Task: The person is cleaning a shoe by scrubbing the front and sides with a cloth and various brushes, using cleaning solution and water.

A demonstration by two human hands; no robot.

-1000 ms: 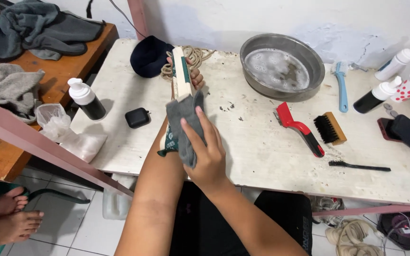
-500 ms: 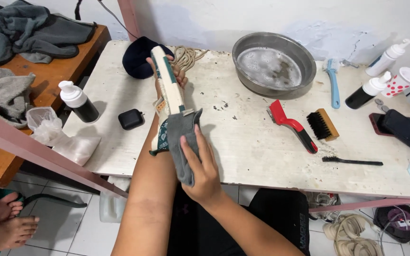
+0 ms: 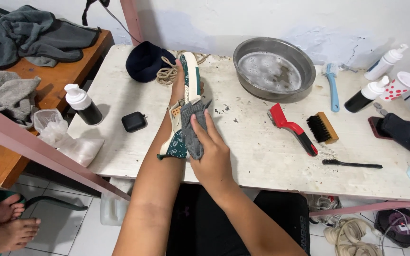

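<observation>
My left hand (image 3: pixel 178 81) is inside a green and cream sneaker (image 3: pixel 188 90) and holds it up over the white worktable (image 3: pixel 262 156), sole edge facing me. My right hand (image 3: pixel 212 151) presses a grey cloth (image 3: pixel 193 128) against the heel end of the shoe. Most of the left hand is hidden by the shoe; only fingers show along its left side.
A metal basin (image 3: pixel 274 68) of soapy water stands at the back. A red-handled brush (image 3: pixel 293 128), a wooden brush (image 3: pixel 322 128) and a thin black brush (image 3: pixel 352 164) lie to the right. Pump bottles (image 3: pixel 82 104) (image 3: pixel 366 95), a small black case (image 3: pixel 134 121), a dark cap (image 3: pixel 145 60) and rope lie around.
The shoe has been turned so its sole edge faces up and tilted further away. My right hand with the cloth has slid along toward the heel.
</observation>
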